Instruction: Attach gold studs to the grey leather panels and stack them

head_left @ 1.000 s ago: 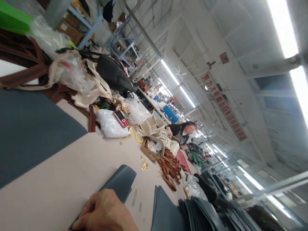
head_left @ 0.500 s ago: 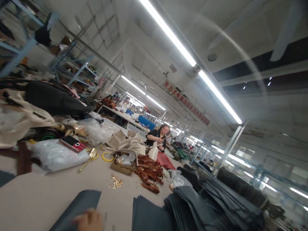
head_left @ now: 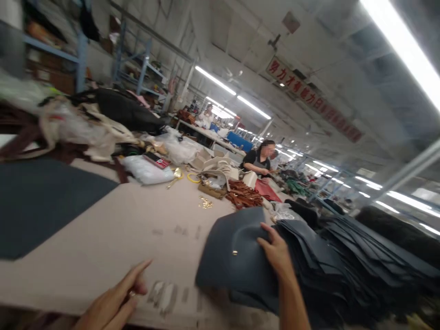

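One dark blue-grey sheet (head_left: 220,256) with gold-coloured stud (head_left: 234,252), bowed, beside the fanned stack (head_left: 319,252); right hand (head_left: 277,254) on its face, visible fingers apart. One left hand (head_left: 115,300) near the tabletop (head_left: 151,206), index extended (whether the others pinch anything, cannot tell). Hazard: uneven pressure could crease the sheet.

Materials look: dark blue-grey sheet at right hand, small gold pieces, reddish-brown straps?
Dark blue-grey flexible sheet: probably leather or faux leather; smooth, soft sheen, curved surface.
Small gold-coloured pieces: likely metal or metal-plated; bright glints.
Reddish-brown thin straps: perhaps leather or imitation; bundled, too blurred to settle.
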`<state>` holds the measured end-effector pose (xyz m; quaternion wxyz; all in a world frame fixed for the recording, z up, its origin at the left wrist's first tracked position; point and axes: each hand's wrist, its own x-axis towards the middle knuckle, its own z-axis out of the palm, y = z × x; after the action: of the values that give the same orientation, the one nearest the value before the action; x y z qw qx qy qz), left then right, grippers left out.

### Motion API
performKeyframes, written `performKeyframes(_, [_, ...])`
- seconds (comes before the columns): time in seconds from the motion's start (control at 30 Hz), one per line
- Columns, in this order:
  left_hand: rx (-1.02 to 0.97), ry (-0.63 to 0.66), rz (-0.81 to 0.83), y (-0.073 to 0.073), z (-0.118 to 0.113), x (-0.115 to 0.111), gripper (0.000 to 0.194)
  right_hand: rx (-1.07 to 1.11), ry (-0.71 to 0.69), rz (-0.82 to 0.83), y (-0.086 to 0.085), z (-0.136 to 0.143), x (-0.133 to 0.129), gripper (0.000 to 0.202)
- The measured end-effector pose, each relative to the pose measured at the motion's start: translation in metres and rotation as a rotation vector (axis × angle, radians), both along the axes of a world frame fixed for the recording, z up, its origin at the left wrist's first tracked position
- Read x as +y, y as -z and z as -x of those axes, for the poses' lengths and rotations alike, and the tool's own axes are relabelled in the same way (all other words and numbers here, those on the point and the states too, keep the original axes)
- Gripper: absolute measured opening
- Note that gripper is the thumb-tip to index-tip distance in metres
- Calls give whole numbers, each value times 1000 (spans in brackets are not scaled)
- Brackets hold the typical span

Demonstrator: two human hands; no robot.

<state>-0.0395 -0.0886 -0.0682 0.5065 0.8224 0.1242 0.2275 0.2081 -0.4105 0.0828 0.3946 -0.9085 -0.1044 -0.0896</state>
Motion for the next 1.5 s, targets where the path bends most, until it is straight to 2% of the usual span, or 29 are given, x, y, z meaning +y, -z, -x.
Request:
performKeyframes(0.1, [76,164,277,-27,9,-3,52,-11,344,399,9,-22,-62,66])
performKeyframes(0.13, [67,178,324,-36,11,-3,56,-73,357,473,15,-25,-70,64])
performKeyframes(0.2, [43,193,362,-49,14,-4,64,-62,290,449,28,-19,-64,57])
performKeyframes(0.27, [21,199,341,-52,16,-4,70,30,114,285,41,6,-27,51])
performKeyframes(0.33, [-9,207,284,-49,18,-3,75,98,-178,91,52,44,29,46])
performKeyframes(0.4, [-47,207,201,-45,20,1,76,140,-475,-9,59,85,92,36])
performKeyframes(0.43, [-63,203,156,-43,20,3,75,135,-582,-38,62,103,121,31])
performKeyframes(0.5, [-78,188,81,-42,22,7,72,87,-745,-94,66,133,168,23])
performKeyframes(0.6, [-84,157,13,-43,26,14,74,30,-923,-162,70,160,209,21])
performKeyframes(0.7, [-93,119,8,-43,30,21,78,31,-1001,-172,75,168,229,21])
performKeyframes(0.97, [-64,68,60,-32,37,41,75,107,-986,-89,87,170,258,24])
performKeyframes(1.1, [-57,41,29,-32,41,50,73,124,-960,-59,95,172,270,25])
performKeyframes(1.23, [-100,-2,29,-33,43,57,70,195,-940,-98,96,173,285,21])
performKeyframes(1.3, [-88,-91,121,-34,43,62,67,279,-976,-131,92,173,295,21])
performKeyframes(1.4, [-58,-291,402,-36,46,72,56,361,-1074,-159,83,172,314,20])
performKeyframes(1.5, [-106,-433,664,-36,55,85,46,279,-1125,-119,78,168,346,21])
